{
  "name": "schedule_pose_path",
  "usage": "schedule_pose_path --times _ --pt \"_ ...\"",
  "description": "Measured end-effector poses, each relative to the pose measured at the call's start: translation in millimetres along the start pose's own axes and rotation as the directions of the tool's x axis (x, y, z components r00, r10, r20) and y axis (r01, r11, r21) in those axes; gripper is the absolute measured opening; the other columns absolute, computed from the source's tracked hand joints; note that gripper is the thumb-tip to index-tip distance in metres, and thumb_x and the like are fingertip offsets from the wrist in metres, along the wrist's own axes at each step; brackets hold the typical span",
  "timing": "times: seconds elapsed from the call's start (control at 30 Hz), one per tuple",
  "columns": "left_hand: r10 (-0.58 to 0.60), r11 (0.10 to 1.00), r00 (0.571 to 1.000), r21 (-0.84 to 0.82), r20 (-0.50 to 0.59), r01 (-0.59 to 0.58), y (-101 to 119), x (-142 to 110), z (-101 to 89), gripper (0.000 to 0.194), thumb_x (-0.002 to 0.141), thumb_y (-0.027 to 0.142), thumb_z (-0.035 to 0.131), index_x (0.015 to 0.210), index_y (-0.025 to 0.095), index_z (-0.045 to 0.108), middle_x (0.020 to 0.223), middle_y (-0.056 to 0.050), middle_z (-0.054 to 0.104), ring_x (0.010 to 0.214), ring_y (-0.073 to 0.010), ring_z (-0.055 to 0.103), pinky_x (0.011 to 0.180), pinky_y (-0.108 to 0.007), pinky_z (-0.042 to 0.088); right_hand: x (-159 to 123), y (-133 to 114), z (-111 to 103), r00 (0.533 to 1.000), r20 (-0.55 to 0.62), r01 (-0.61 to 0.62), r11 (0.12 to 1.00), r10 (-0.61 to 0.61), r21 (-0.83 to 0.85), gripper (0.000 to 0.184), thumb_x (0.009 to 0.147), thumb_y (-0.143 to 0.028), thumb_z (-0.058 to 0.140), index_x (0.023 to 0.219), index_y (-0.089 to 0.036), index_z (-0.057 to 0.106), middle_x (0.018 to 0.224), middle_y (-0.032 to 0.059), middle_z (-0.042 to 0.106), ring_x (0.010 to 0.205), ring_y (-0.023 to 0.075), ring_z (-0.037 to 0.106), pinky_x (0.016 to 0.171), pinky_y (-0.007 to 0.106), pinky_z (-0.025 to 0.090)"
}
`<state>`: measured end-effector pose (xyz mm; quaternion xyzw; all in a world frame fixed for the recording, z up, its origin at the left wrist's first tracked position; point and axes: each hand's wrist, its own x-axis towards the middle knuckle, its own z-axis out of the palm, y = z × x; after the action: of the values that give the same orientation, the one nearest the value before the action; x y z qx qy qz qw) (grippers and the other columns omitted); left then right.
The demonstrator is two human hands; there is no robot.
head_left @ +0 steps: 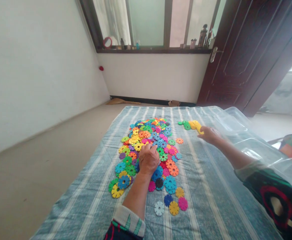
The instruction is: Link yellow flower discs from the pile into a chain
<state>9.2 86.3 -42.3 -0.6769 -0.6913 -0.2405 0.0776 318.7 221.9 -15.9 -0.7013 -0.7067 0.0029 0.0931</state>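
Note:
A spread heap of notched plastic snowflake discs (170,182) in many colours lies along the middle of the cloth. My left hand (148,158) reaches into the heap with its fingers curled down; what they pinch, if anything, is hidden under the hand. Off to the right, my right hand (209,134) is closed at the near end of a row of yellow discs (194,125), gripping a yellow disc. Green discs (186,125) continue that row on its left. Nearer to me, a pale white-blue disc (159,208) lies flat beside several loose ones.
Blue-grey striped cloth (86,206) covers the table or bed. Clear plastic containers (235,120) stand along its right edge, beside my right forearm. A brown door (238,50) is at the back right, and a windowsill (155,51) with bottles runs behind.

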Motion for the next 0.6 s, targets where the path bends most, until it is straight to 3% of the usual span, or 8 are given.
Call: schedule_pose_path --times 0.13,0.3,0.47,0.6 --pt "-0.015 1.000 1.000 0.002 0.024 0.015 2.7 -0.9 -2.2 0.027 0.088 0.020 0.047 0.099 0.023 0.072 0.098 -0.007 0.065 0.093 -0.0236 0.053 0.081 -0.034 0.042 -16.0 -69.1 -13.2 0.964 0.015 0.262 0.957 -0.266 0.123 0.021 0.083 -0.037 0.062 0.092 -0.021 0.073 0.086 0.0062 0.071 0.079 0.0190 0.063 0.066 0.027 0.040" --pt "-0.008 1.000 0.999 0.024 0.050 0.007 4.3 -2.5 -2.1 0.031 0.089 0.020 0.046 0.108 0.022 0.070 0.101 -0.007 0.065 0.095 -0.0241 0.053 0.084 -0.035 0.043 -33.7 -173.4 -28.7 0.833 0.034 0.529 0.813 -0.552 0.244 0.021 0.086 -0.037 0.060 0.093 -0.023 0.075 0.092 0.0036 0.073 0.085 0.0165 0.064 0.069 0.024 0.041" --pt "0.034 0.999 0.999 0.004 0.034 -0.034 2.0 -3.6 0.8 0.034 0.089 0.018 0.045 0.113 0.020 0.068 0.107 -0.010 0.064 0.100 -0.0259 0.054 0.088 -0.038 0.043 -40.4 -252.0 -32.4 0.740 0.197 0.608 0.765 -0.643 0.212 0.027 0.080 -0.041 0.068 0.100 -0.024 0.076 0.103 0.0059 0.073 0.097 0.0220 0.065 0.070 0.024 0.045" --pt "0.045 0.999 0.998 0.000 0.034 -0.045 1.6 -4.1 1.8 0.032 0.088 0.017 0.045 0.108 0.018 0.070 0.107 -0.012 0.064 0.102 -0.0276 0.053 0.088 -0.039 0.043 -36.8 -279.9 -28.7 0.710 0.313 0.627 0.769 -0.630 0.126 0.040 0.073 -0.047 0.074 0.103 -0.022 0.075 0.108 0.0095 0.072 0.100 0.0265 0.066 0.070 0.027 0.049"
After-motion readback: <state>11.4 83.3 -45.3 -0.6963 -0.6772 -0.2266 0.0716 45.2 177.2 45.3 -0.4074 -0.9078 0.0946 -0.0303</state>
